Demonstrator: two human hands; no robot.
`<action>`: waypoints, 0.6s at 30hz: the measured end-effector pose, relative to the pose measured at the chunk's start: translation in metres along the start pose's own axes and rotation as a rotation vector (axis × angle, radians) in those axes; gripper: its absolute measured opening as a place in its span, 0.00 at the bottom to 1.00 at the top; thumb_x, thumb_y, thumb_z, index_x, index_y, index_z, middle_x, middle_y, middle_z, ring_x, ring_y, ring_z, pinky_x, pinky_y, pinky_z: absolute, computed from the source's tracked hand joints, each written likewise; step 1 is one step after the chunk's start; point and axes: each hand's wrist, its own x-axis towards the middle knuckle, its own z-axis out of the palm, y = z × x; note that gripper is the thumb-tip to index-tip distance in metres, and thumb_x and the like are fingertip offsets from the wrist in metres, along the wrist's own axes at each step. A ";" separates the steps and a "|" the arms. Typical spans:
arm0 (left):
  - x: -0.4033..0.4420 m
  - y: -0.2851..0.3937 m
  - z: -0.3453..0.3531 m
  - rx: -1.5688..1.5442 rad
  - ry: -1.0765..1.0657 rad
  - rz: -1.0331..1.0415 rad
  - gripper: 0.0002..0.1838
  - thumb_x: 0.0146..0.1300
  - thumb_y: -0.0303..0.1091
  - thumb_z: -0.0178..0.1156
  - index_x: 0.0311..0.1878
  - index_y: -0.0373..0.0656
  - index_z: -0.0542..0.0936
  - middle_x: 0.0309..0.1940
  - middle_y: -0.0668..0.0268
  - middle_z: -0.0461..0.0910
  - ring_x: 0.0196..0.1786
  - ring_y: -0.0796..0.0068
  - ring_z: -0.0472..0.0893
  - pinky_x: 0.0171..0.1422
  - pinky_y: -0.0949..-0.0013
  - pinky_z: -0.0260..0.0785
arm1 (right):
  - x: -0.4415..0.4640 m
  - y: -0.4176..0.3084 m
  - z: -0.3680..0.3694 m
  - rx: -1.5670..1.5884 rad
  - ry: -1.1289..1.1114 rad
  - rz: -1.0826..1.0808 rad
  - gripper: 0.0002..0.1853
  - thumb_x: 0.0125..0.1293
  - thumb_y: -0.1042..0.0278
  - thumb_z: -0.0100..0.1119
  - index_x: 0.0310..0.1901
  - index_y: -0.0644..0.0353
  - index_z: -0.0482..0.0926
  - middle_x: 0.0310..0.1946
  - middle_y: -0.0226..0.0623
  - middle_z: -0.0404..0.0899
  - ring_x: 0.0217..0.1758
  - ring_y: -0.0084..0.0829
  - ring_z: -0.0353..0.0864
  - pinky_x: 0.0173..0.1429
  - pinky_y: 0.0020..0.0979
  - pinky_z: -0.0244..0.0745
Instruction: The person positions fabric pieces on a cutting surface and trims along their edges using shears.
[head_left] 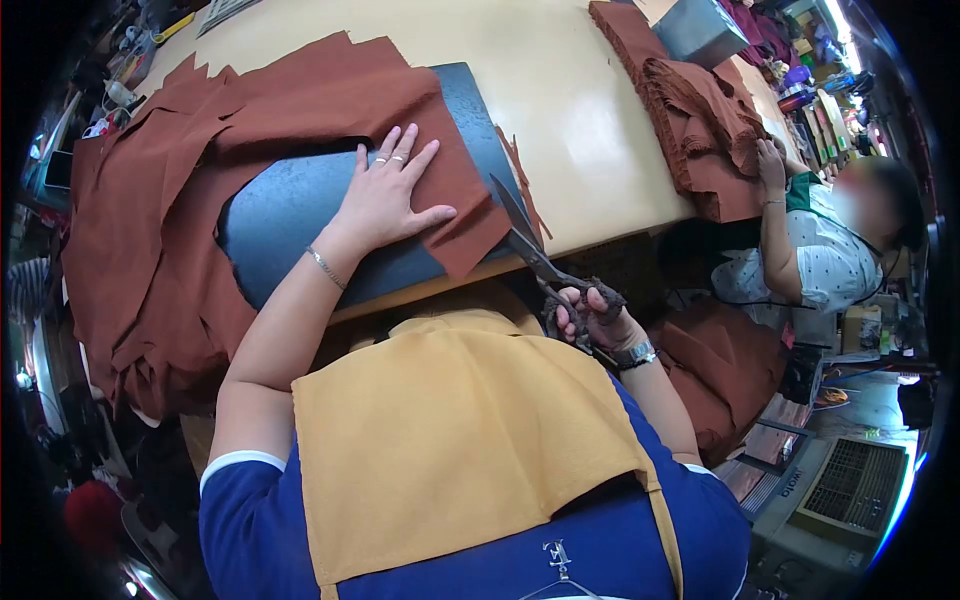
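Note:
My left hand [392,192] lies with fingers spread on rust-brown fabric [455,160], pressing it against a dark cutting mat [300,215]. The cloth runs from under this hand to a large, crumpled spread on the left. In my right hand [598,318] is a pair of large scissors [535,255], its handles wrapped in dark material. The blades are parted and point up and away, just beside the cloth's right edge. Whether they touch the cloth I cannot tell. Narrow fabric strips [522,185] lie just beyond the blades.
A thick stack of brown fabric [690,130] lies at the table's right, with a grey metal box [700,30] behind it. A co-worker [810,240] handles that stack. More brown cloth [715,370] is heaped below the table, right of me. The pale tabletop [560,100] ends near my body.

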 end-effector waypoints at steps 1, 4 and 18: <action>-0.001 0.000 -0.001 0.003 -0.016 0.001 0.52 0.50 0.75 0.56 0.73 0.51 0.61 0.75 0.52 0.50 0.78 0.53 0.48 0.73 0.33 0.40 | 0.000 -0.002 0.006 0.019 0.030 0.006 0.30 0.57 0.32 0.61 0.33 0.58 0.77 0.28 0.27 0.76 0.29 0.19 0.77 0.34 0.22 0.75; -0.004 0.004 -0.009 0.008 -0.056 0.001 0.54 0.47 0.74 0.59 0.73 0.52 0.60 0.76 0.55 0.49 0.78 0.54 0.48 0.72 0.31 0.39 | 0.004 -0.004 0.020 -0.012 0.133 -0.021 0.29 0.58 0.33 0.61 0.33 0.59 0.77 0.28 0.27 0.76 0.28 0.19 0.77 0.34 0.23 0.75; -0.003 0.000 -0.012 0.061 -0.033 -0.085 0.64 0.37 0.82 0.58 0.73 0.47 0.59 0.75 0.51 0.49 0.78 0.51 0.47 0.70 0.25 0.35 | -0.022 -0.004 -0.001 -0.039 0.063 0.041 0.31 0.57 0.34 0.62 0.35 0.61 0.78 0.26 0.28 0.77 0.26 0.19 0.75 0.33 0.23 0.76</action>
